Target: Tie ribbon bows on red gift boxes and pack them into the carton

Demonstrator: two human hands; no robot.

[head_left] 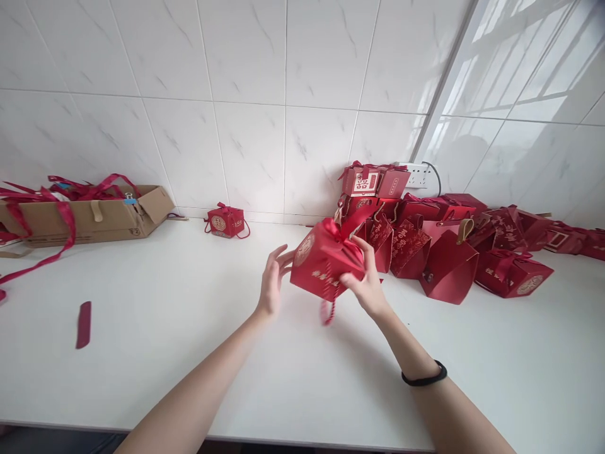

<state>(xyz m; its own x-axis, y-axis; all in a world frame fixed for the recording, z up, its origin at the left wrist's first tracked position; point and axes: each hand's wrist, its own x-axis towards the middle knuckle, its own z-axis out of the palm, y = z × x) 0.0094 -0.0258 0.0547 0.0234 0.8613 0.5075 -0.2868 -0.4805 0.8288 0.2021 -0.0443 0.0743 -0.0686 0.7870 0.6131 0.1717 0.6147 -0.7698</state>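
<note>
A red gift box (314, 265) with gold print, a ribbon bow on top and a twisted rope handle is tilted above the white table. My right hand (367, 280) grips its right side, thumb on the front and fingers near the bow. At the box's left side is my left hand (273, 280), its fingers stretched out and apart; their tips reach the box edge, and whether they press on it I cannot tell. The rope handle (329, 309) dangles below the box, slightly blurred.
Many red gift boxes (449, 265) crowd the right rear, some stacked, by a power strip (422, 176). A small red box (225, 222) stands near the tiled wall. At left are a cardboard box (94, 221) with red ribbons and a dark red strip (84, 325).
</note>
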